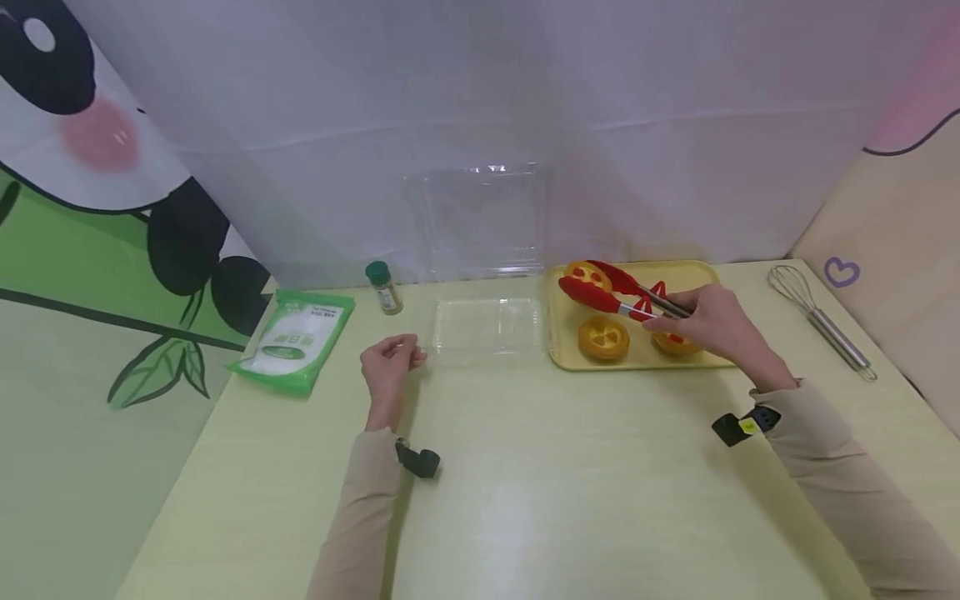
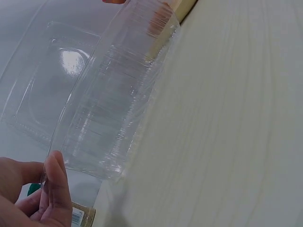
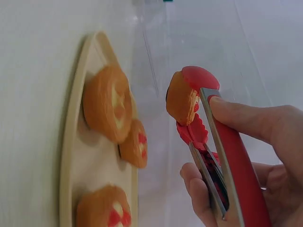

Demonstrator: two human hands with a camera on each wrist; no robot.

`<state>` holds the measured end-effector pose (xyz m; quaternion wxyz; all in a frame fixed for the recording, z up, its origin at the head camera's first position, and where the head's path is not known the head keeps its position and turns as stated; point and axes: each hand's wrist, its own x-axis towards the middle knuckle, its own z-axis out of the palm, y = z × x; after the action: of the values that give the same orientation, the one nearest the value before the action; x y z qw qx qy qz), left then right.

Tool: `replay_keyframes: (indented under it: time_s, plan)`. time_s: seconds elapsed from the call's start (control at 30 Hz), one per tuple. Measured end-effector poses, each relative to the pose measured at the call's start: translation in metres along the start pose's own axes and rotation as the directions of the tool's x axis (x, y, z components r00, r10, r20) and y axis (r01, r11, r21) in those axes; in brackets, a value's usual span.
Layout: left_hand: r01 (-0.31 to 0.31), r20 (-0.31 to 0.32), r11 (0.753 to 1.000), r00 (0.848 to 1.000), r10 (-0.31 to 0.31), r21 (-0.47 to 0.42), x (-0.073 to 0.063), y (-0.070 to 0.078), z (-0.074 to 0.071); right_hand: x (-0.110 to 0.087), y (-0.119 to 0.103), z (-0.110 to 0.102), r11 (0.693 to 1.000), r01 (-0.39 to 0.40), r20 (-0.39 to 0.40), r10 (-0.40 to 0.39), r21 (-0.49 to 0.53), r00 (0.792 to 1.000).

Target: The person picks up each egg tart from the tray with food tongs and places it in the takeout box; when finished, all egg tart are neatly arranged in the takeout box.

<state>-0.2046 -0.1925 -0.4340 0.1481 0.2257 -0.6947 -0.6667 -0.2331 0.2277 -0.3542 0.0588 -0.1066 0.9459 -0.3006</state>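
Note:
My right hand [image 1: 708,321] holds a pair of red-tipped metal tongs [image 3: 232,156]. Their tips pinch an egg tart [image 3: 179,98] with red pieces on top, lifted above the yellow tray [image 1: 630,364]. Other tarts sit on that tray, one with a yellow topping [image 1: 603,337] and one with red pieces [image 1: 677,343] partly under my right hand. To the left of the tray stands a clear plastic container [image 2: 102,113], its hinged lid [image 1: 483,221] raised. My left hand [image 1: 392,364] pinches the container's near left edge between thumb and fingers.
A green-capped seasoning bottle [image 1: 385,289] stands left of the container. Farther left lies a green and white packet [image 1: 296,342]. A metal whisk [image 1: 823,323] rests near the table's right edge. A pale cloth wall [image 1: 637,133] rises behind the table.

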Motion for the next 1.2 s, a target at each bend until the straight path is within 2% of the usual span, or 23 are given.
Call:
replay_keyframes:
  time_s: [0.17, 0.37, 0.57, 0.93, 1.2]
  plan:
    - [-0.017, -0.003, 0.999, 1.000, 0.016, -0.031, 0.000, -0.002, 0.001, 0.004, -0.017, 0.020, 0.999, 0.026, 0.039, -0.027, 0.039, 0.999]
    - [-0.011, 0.001, 1.000, 1.000, 0.011, -0.024, 0.001, -0.004, 0.001, 0.013, -0.036, 0.040, 0.994, 0.065, 0.077, -0.072, 0.085, 0.994]
    - [-0.010, -0.004, 1.000, 1.000, 0.010, -0.009, 0.000, -0.003, 0.000, 0.027, -0.060, 0.054, 0.988, 0.137, 0.087, -0.143, 0.076, 0.986]
    - [0.035, -0.018, 0.999, 0.999, -0.035, -0.010, -0.002, 0.002, 0.002, 0.048, -0.098, 0.080, 0.983, 0.159, 0.164, -0.173, 0.096, 0.971]
    - [0.028, -0.014, 0.999, 1.000, -0.028, -0.019, -0.003, 0.001, 0.002, 0.065, -0.121, 0.098, 0.981, 0.171, 0.243, -0.187, 0.087, 0.952]
